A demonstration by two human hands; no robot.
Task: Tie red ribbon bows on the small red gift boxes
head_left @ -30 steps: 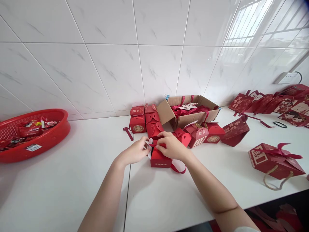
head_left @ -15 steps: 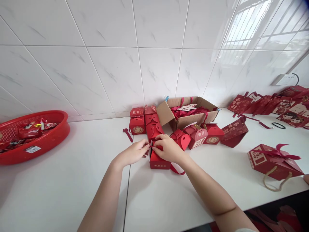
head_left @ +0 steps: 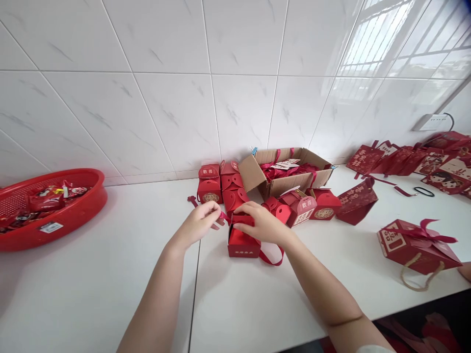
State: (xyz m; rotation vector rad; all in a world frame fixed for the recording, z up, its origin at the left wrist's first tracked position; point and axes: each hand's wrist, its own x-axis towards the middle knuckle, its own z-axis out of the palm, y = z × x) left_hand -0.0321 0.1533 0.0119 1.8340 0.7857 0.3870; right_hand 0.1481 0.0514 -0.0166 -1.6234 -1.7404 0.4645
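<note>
A small red gift box (head_left: pixel 244 249) with gold lettering on its front stands on the white table before me. My left hand (head_left: pixel 199 223), just left of it, pinches the end of a dark red ribbon (head_left: pixel 224 216) that runs to the box's left side. My right hand (head_left: pixel 262 223) reaches over the top, its fingers closed on the upper part of the box; their exact grip is partly hidden. On the box's right, a loose ribbon loop (head_left: pixel 274 263) lies on the table. Behind it stand several more red boxes (head_left: pixel 235 198).
A cardboard carton (head_left: pixel 294 184) of red ribbons sits against the tiled wall. At left is a red plastic basket (head_left: pixel 73 214) with wrapped packets. A bow-tied red box (head_left: pixel 415 250) and several red bags (head_left: pixel 368 156) are at right. Part of another person's hand (head_left: pixel 466 269) shows at the right edge.
My left hand has drawn back leftward and up from the box, pulling the ribbon end out with it. My right hand stays at the box top, shifted slightly right.
</note>
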